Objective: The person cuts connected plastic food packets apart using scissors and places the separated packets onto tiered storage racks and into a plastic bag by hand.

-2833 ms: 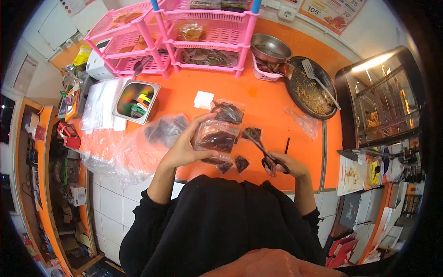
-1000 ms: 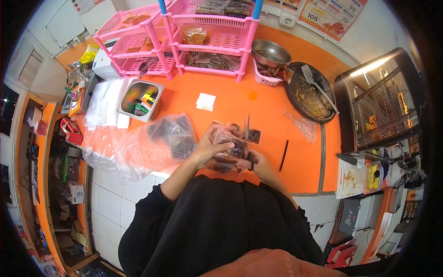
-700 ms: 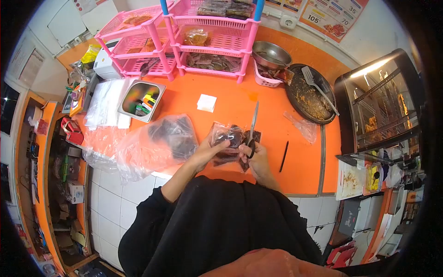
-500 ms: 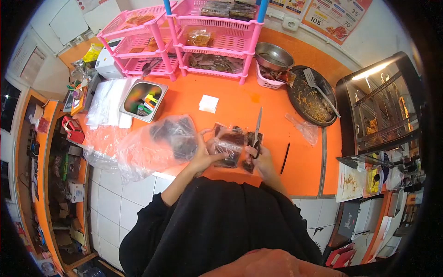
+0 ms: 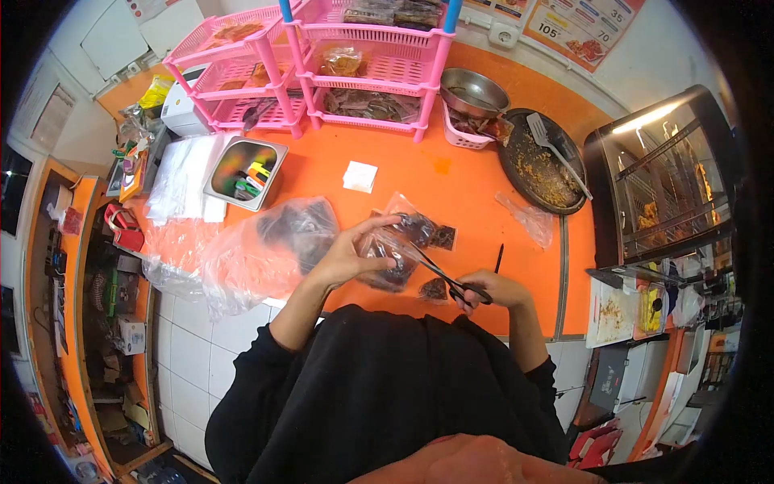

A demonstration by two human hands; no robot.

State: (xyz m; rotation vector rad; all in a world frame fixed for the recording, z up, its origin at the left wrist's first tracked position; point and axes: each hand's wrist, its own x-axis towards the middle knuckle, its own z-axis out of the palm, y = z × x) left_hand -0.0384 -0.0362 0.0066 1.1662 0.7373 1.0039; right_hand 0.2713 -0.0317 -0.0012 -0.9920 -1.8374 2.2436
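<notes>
My right hand (image 5: 496,289) grips black-handled scissors (image 5: 442,276), their blades pointing left and away from me against a clear plastic packet. My left hand (image 5: 348,256) pinches this packet of dark contents (image 5: 390,273) between thumb and fingers. Just beyond lies another dark-filled packet (image 5: 415,227), with a small dark sachet (image 5: 443,236) at its right. A further small dark sachet (image 5: 433,289) rests under the scissors. Left of my left hand is a large clear bag (image 5: 242,250) with dark packets inside. The exact contact between blades and plastic is hard to make out.
Pink tiered racks (image 5: 363,77) stand at the back of the orange table (image 5: 322,165). A metal tub (image 5: 246,169) of markers is at left. Right are a black pan (image 5: 540,161) with a spatula, a black pen (image 5: 499,258) and a lit glass cabinet (image 5: 657,177).
The scissors have swung from pointing away from me to pointing left, across the packet. My left hand has shifted its hold, and the packets have spread apart on the table.
</notes>
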